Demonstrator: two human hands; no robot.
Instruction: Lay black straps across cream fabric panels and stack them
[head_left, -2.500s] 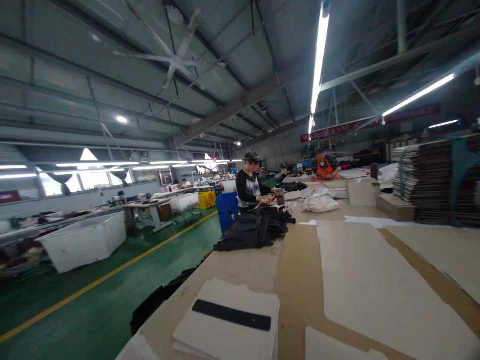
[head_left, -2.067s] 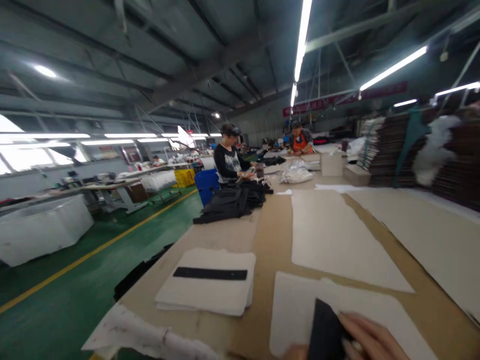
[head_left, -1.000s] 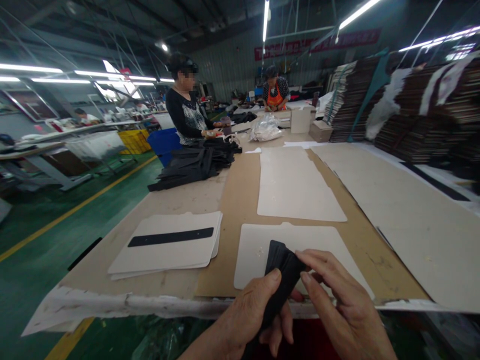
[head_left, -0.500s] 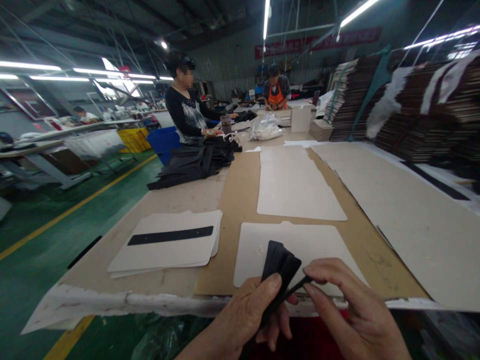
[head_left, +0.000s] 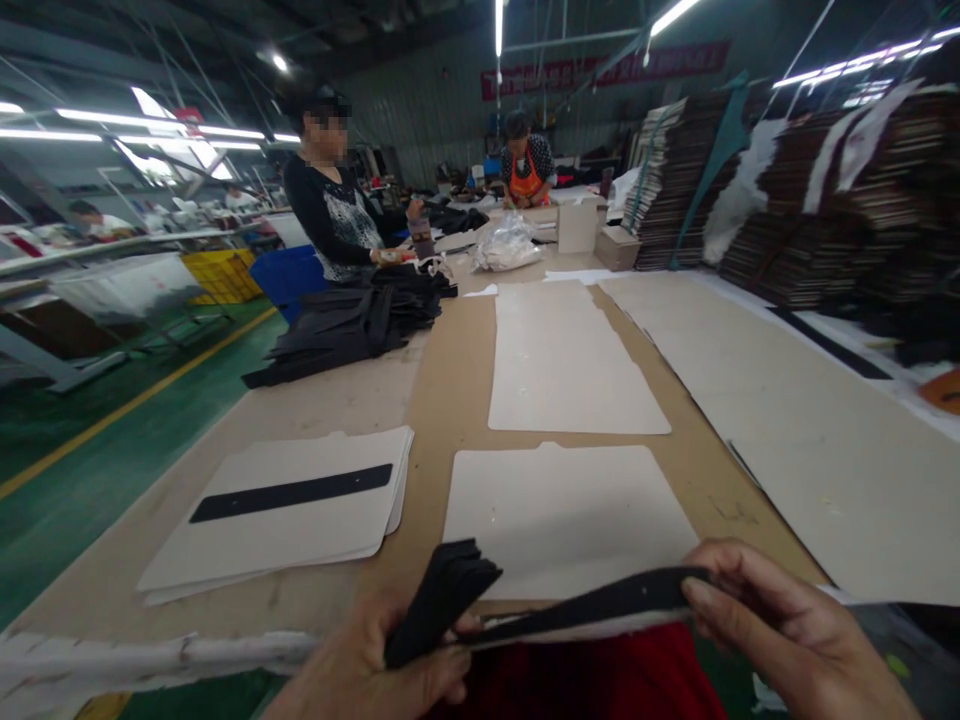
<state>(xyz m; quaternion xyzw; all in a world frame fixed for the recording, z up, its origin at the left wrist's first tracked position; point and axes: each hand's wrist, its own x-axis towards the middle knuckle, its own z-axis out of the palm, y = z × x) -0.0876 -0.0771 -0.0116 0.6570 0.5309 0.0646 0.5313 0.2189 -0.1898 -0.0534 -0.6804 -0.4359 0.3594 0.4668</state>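
Note:
My left hand [head_left: 375,670] is closed around a bundle of black strips [head_left: 441,600] at the table's near edge. My right hand [head_left: 787,630] pinches the end of one black strip [head_left: 592,606] and holds it stretched sideways out of the bundle. Just beyond my hands a single white board [head_left: 562,515] lies flat on the table. To its left is a stack of white boards [head_left: 277,520] with a black strip [head_left: 291,492] lying across the top one.
The long brown table [head_left: 450,390] carries another white sheet [head_left: 562,360], a pile of black pieces [head_left: 352,320] and tall dark stacks [head_left: 825,190] at the right. Two people work at the far end. Green floor and a blue bin [head_left: 289,275] lie left.
The camera tipped down from the hall to the table edge. My hands came into view with the black bundle, and my right hand has drawn one strip out to the right.

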